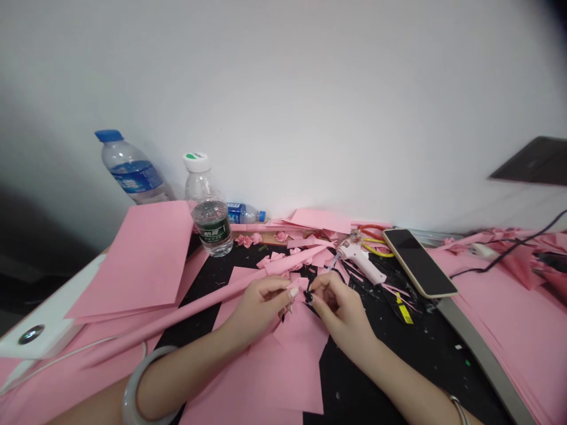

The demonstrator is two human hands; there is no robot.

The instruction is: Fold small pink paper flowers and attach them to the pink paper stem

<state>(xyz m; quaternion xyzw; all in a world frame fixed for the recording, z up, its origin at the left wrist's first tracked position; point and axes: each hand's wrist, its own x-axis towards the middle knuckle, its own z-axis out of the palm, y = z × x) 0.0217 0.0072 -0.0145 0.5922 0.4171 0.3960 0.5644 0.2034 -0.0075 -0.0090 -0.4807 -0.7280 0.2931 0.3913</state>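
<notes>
Above the pink sheets (pixel 287 378), my two hands meet close together at a small piece of pink paper (pixel 302 284). My left hand (pixel 266 301) is closed, thumb and fingers pinching this piece from the left. From the other side, my right hand (pixel 341 304) is curled with thumb and forefinger pinched at its right edge; dark nails show there. The fingers partly hide the paper's shape. A long rolled pink paper tube (pixel 204 304) runs slantwise behind my left hand. Small pink paper flowers (pixel 250 239) and scraps lie beyond my hands.
A white glue gun (pixel 363 262), scissors with red and yellow handles (pixel 376 242) and a phone (pixel 420 262) lie at right. Water bottles (pixel 208 206) stand at the back left. Stacked pink paper (pixel 500 330) covers the right side; a white device (pixel 53 330) sits far left.
</notes>
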